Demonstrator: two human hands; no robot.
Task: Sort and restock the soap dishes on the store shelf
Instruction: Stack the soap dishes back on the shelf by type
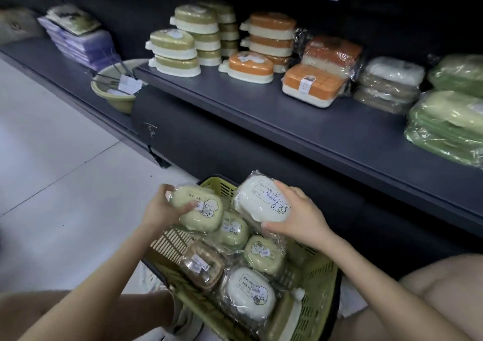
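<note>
Dim even indoor light, glare on plastic wrap, soft blur, wide-angle bending at edges

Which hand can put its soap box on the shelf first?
Probably the right hand: its white soap dish is closer to the shelf, where the white stack sits on that side. The left hand holds a green dish farther out.

The dark shelf [261,121] bears stacks of green-lidded soap dishes [173,50] toward its left end. Orange-lidded stacks [271,35] stand just beside them at the back, with one orange dish [249,66] nearer the front edge. Wrapped orange boxes [313,84], pale packs [389,84] and green packs [449,121] run on to the right end.
</note>
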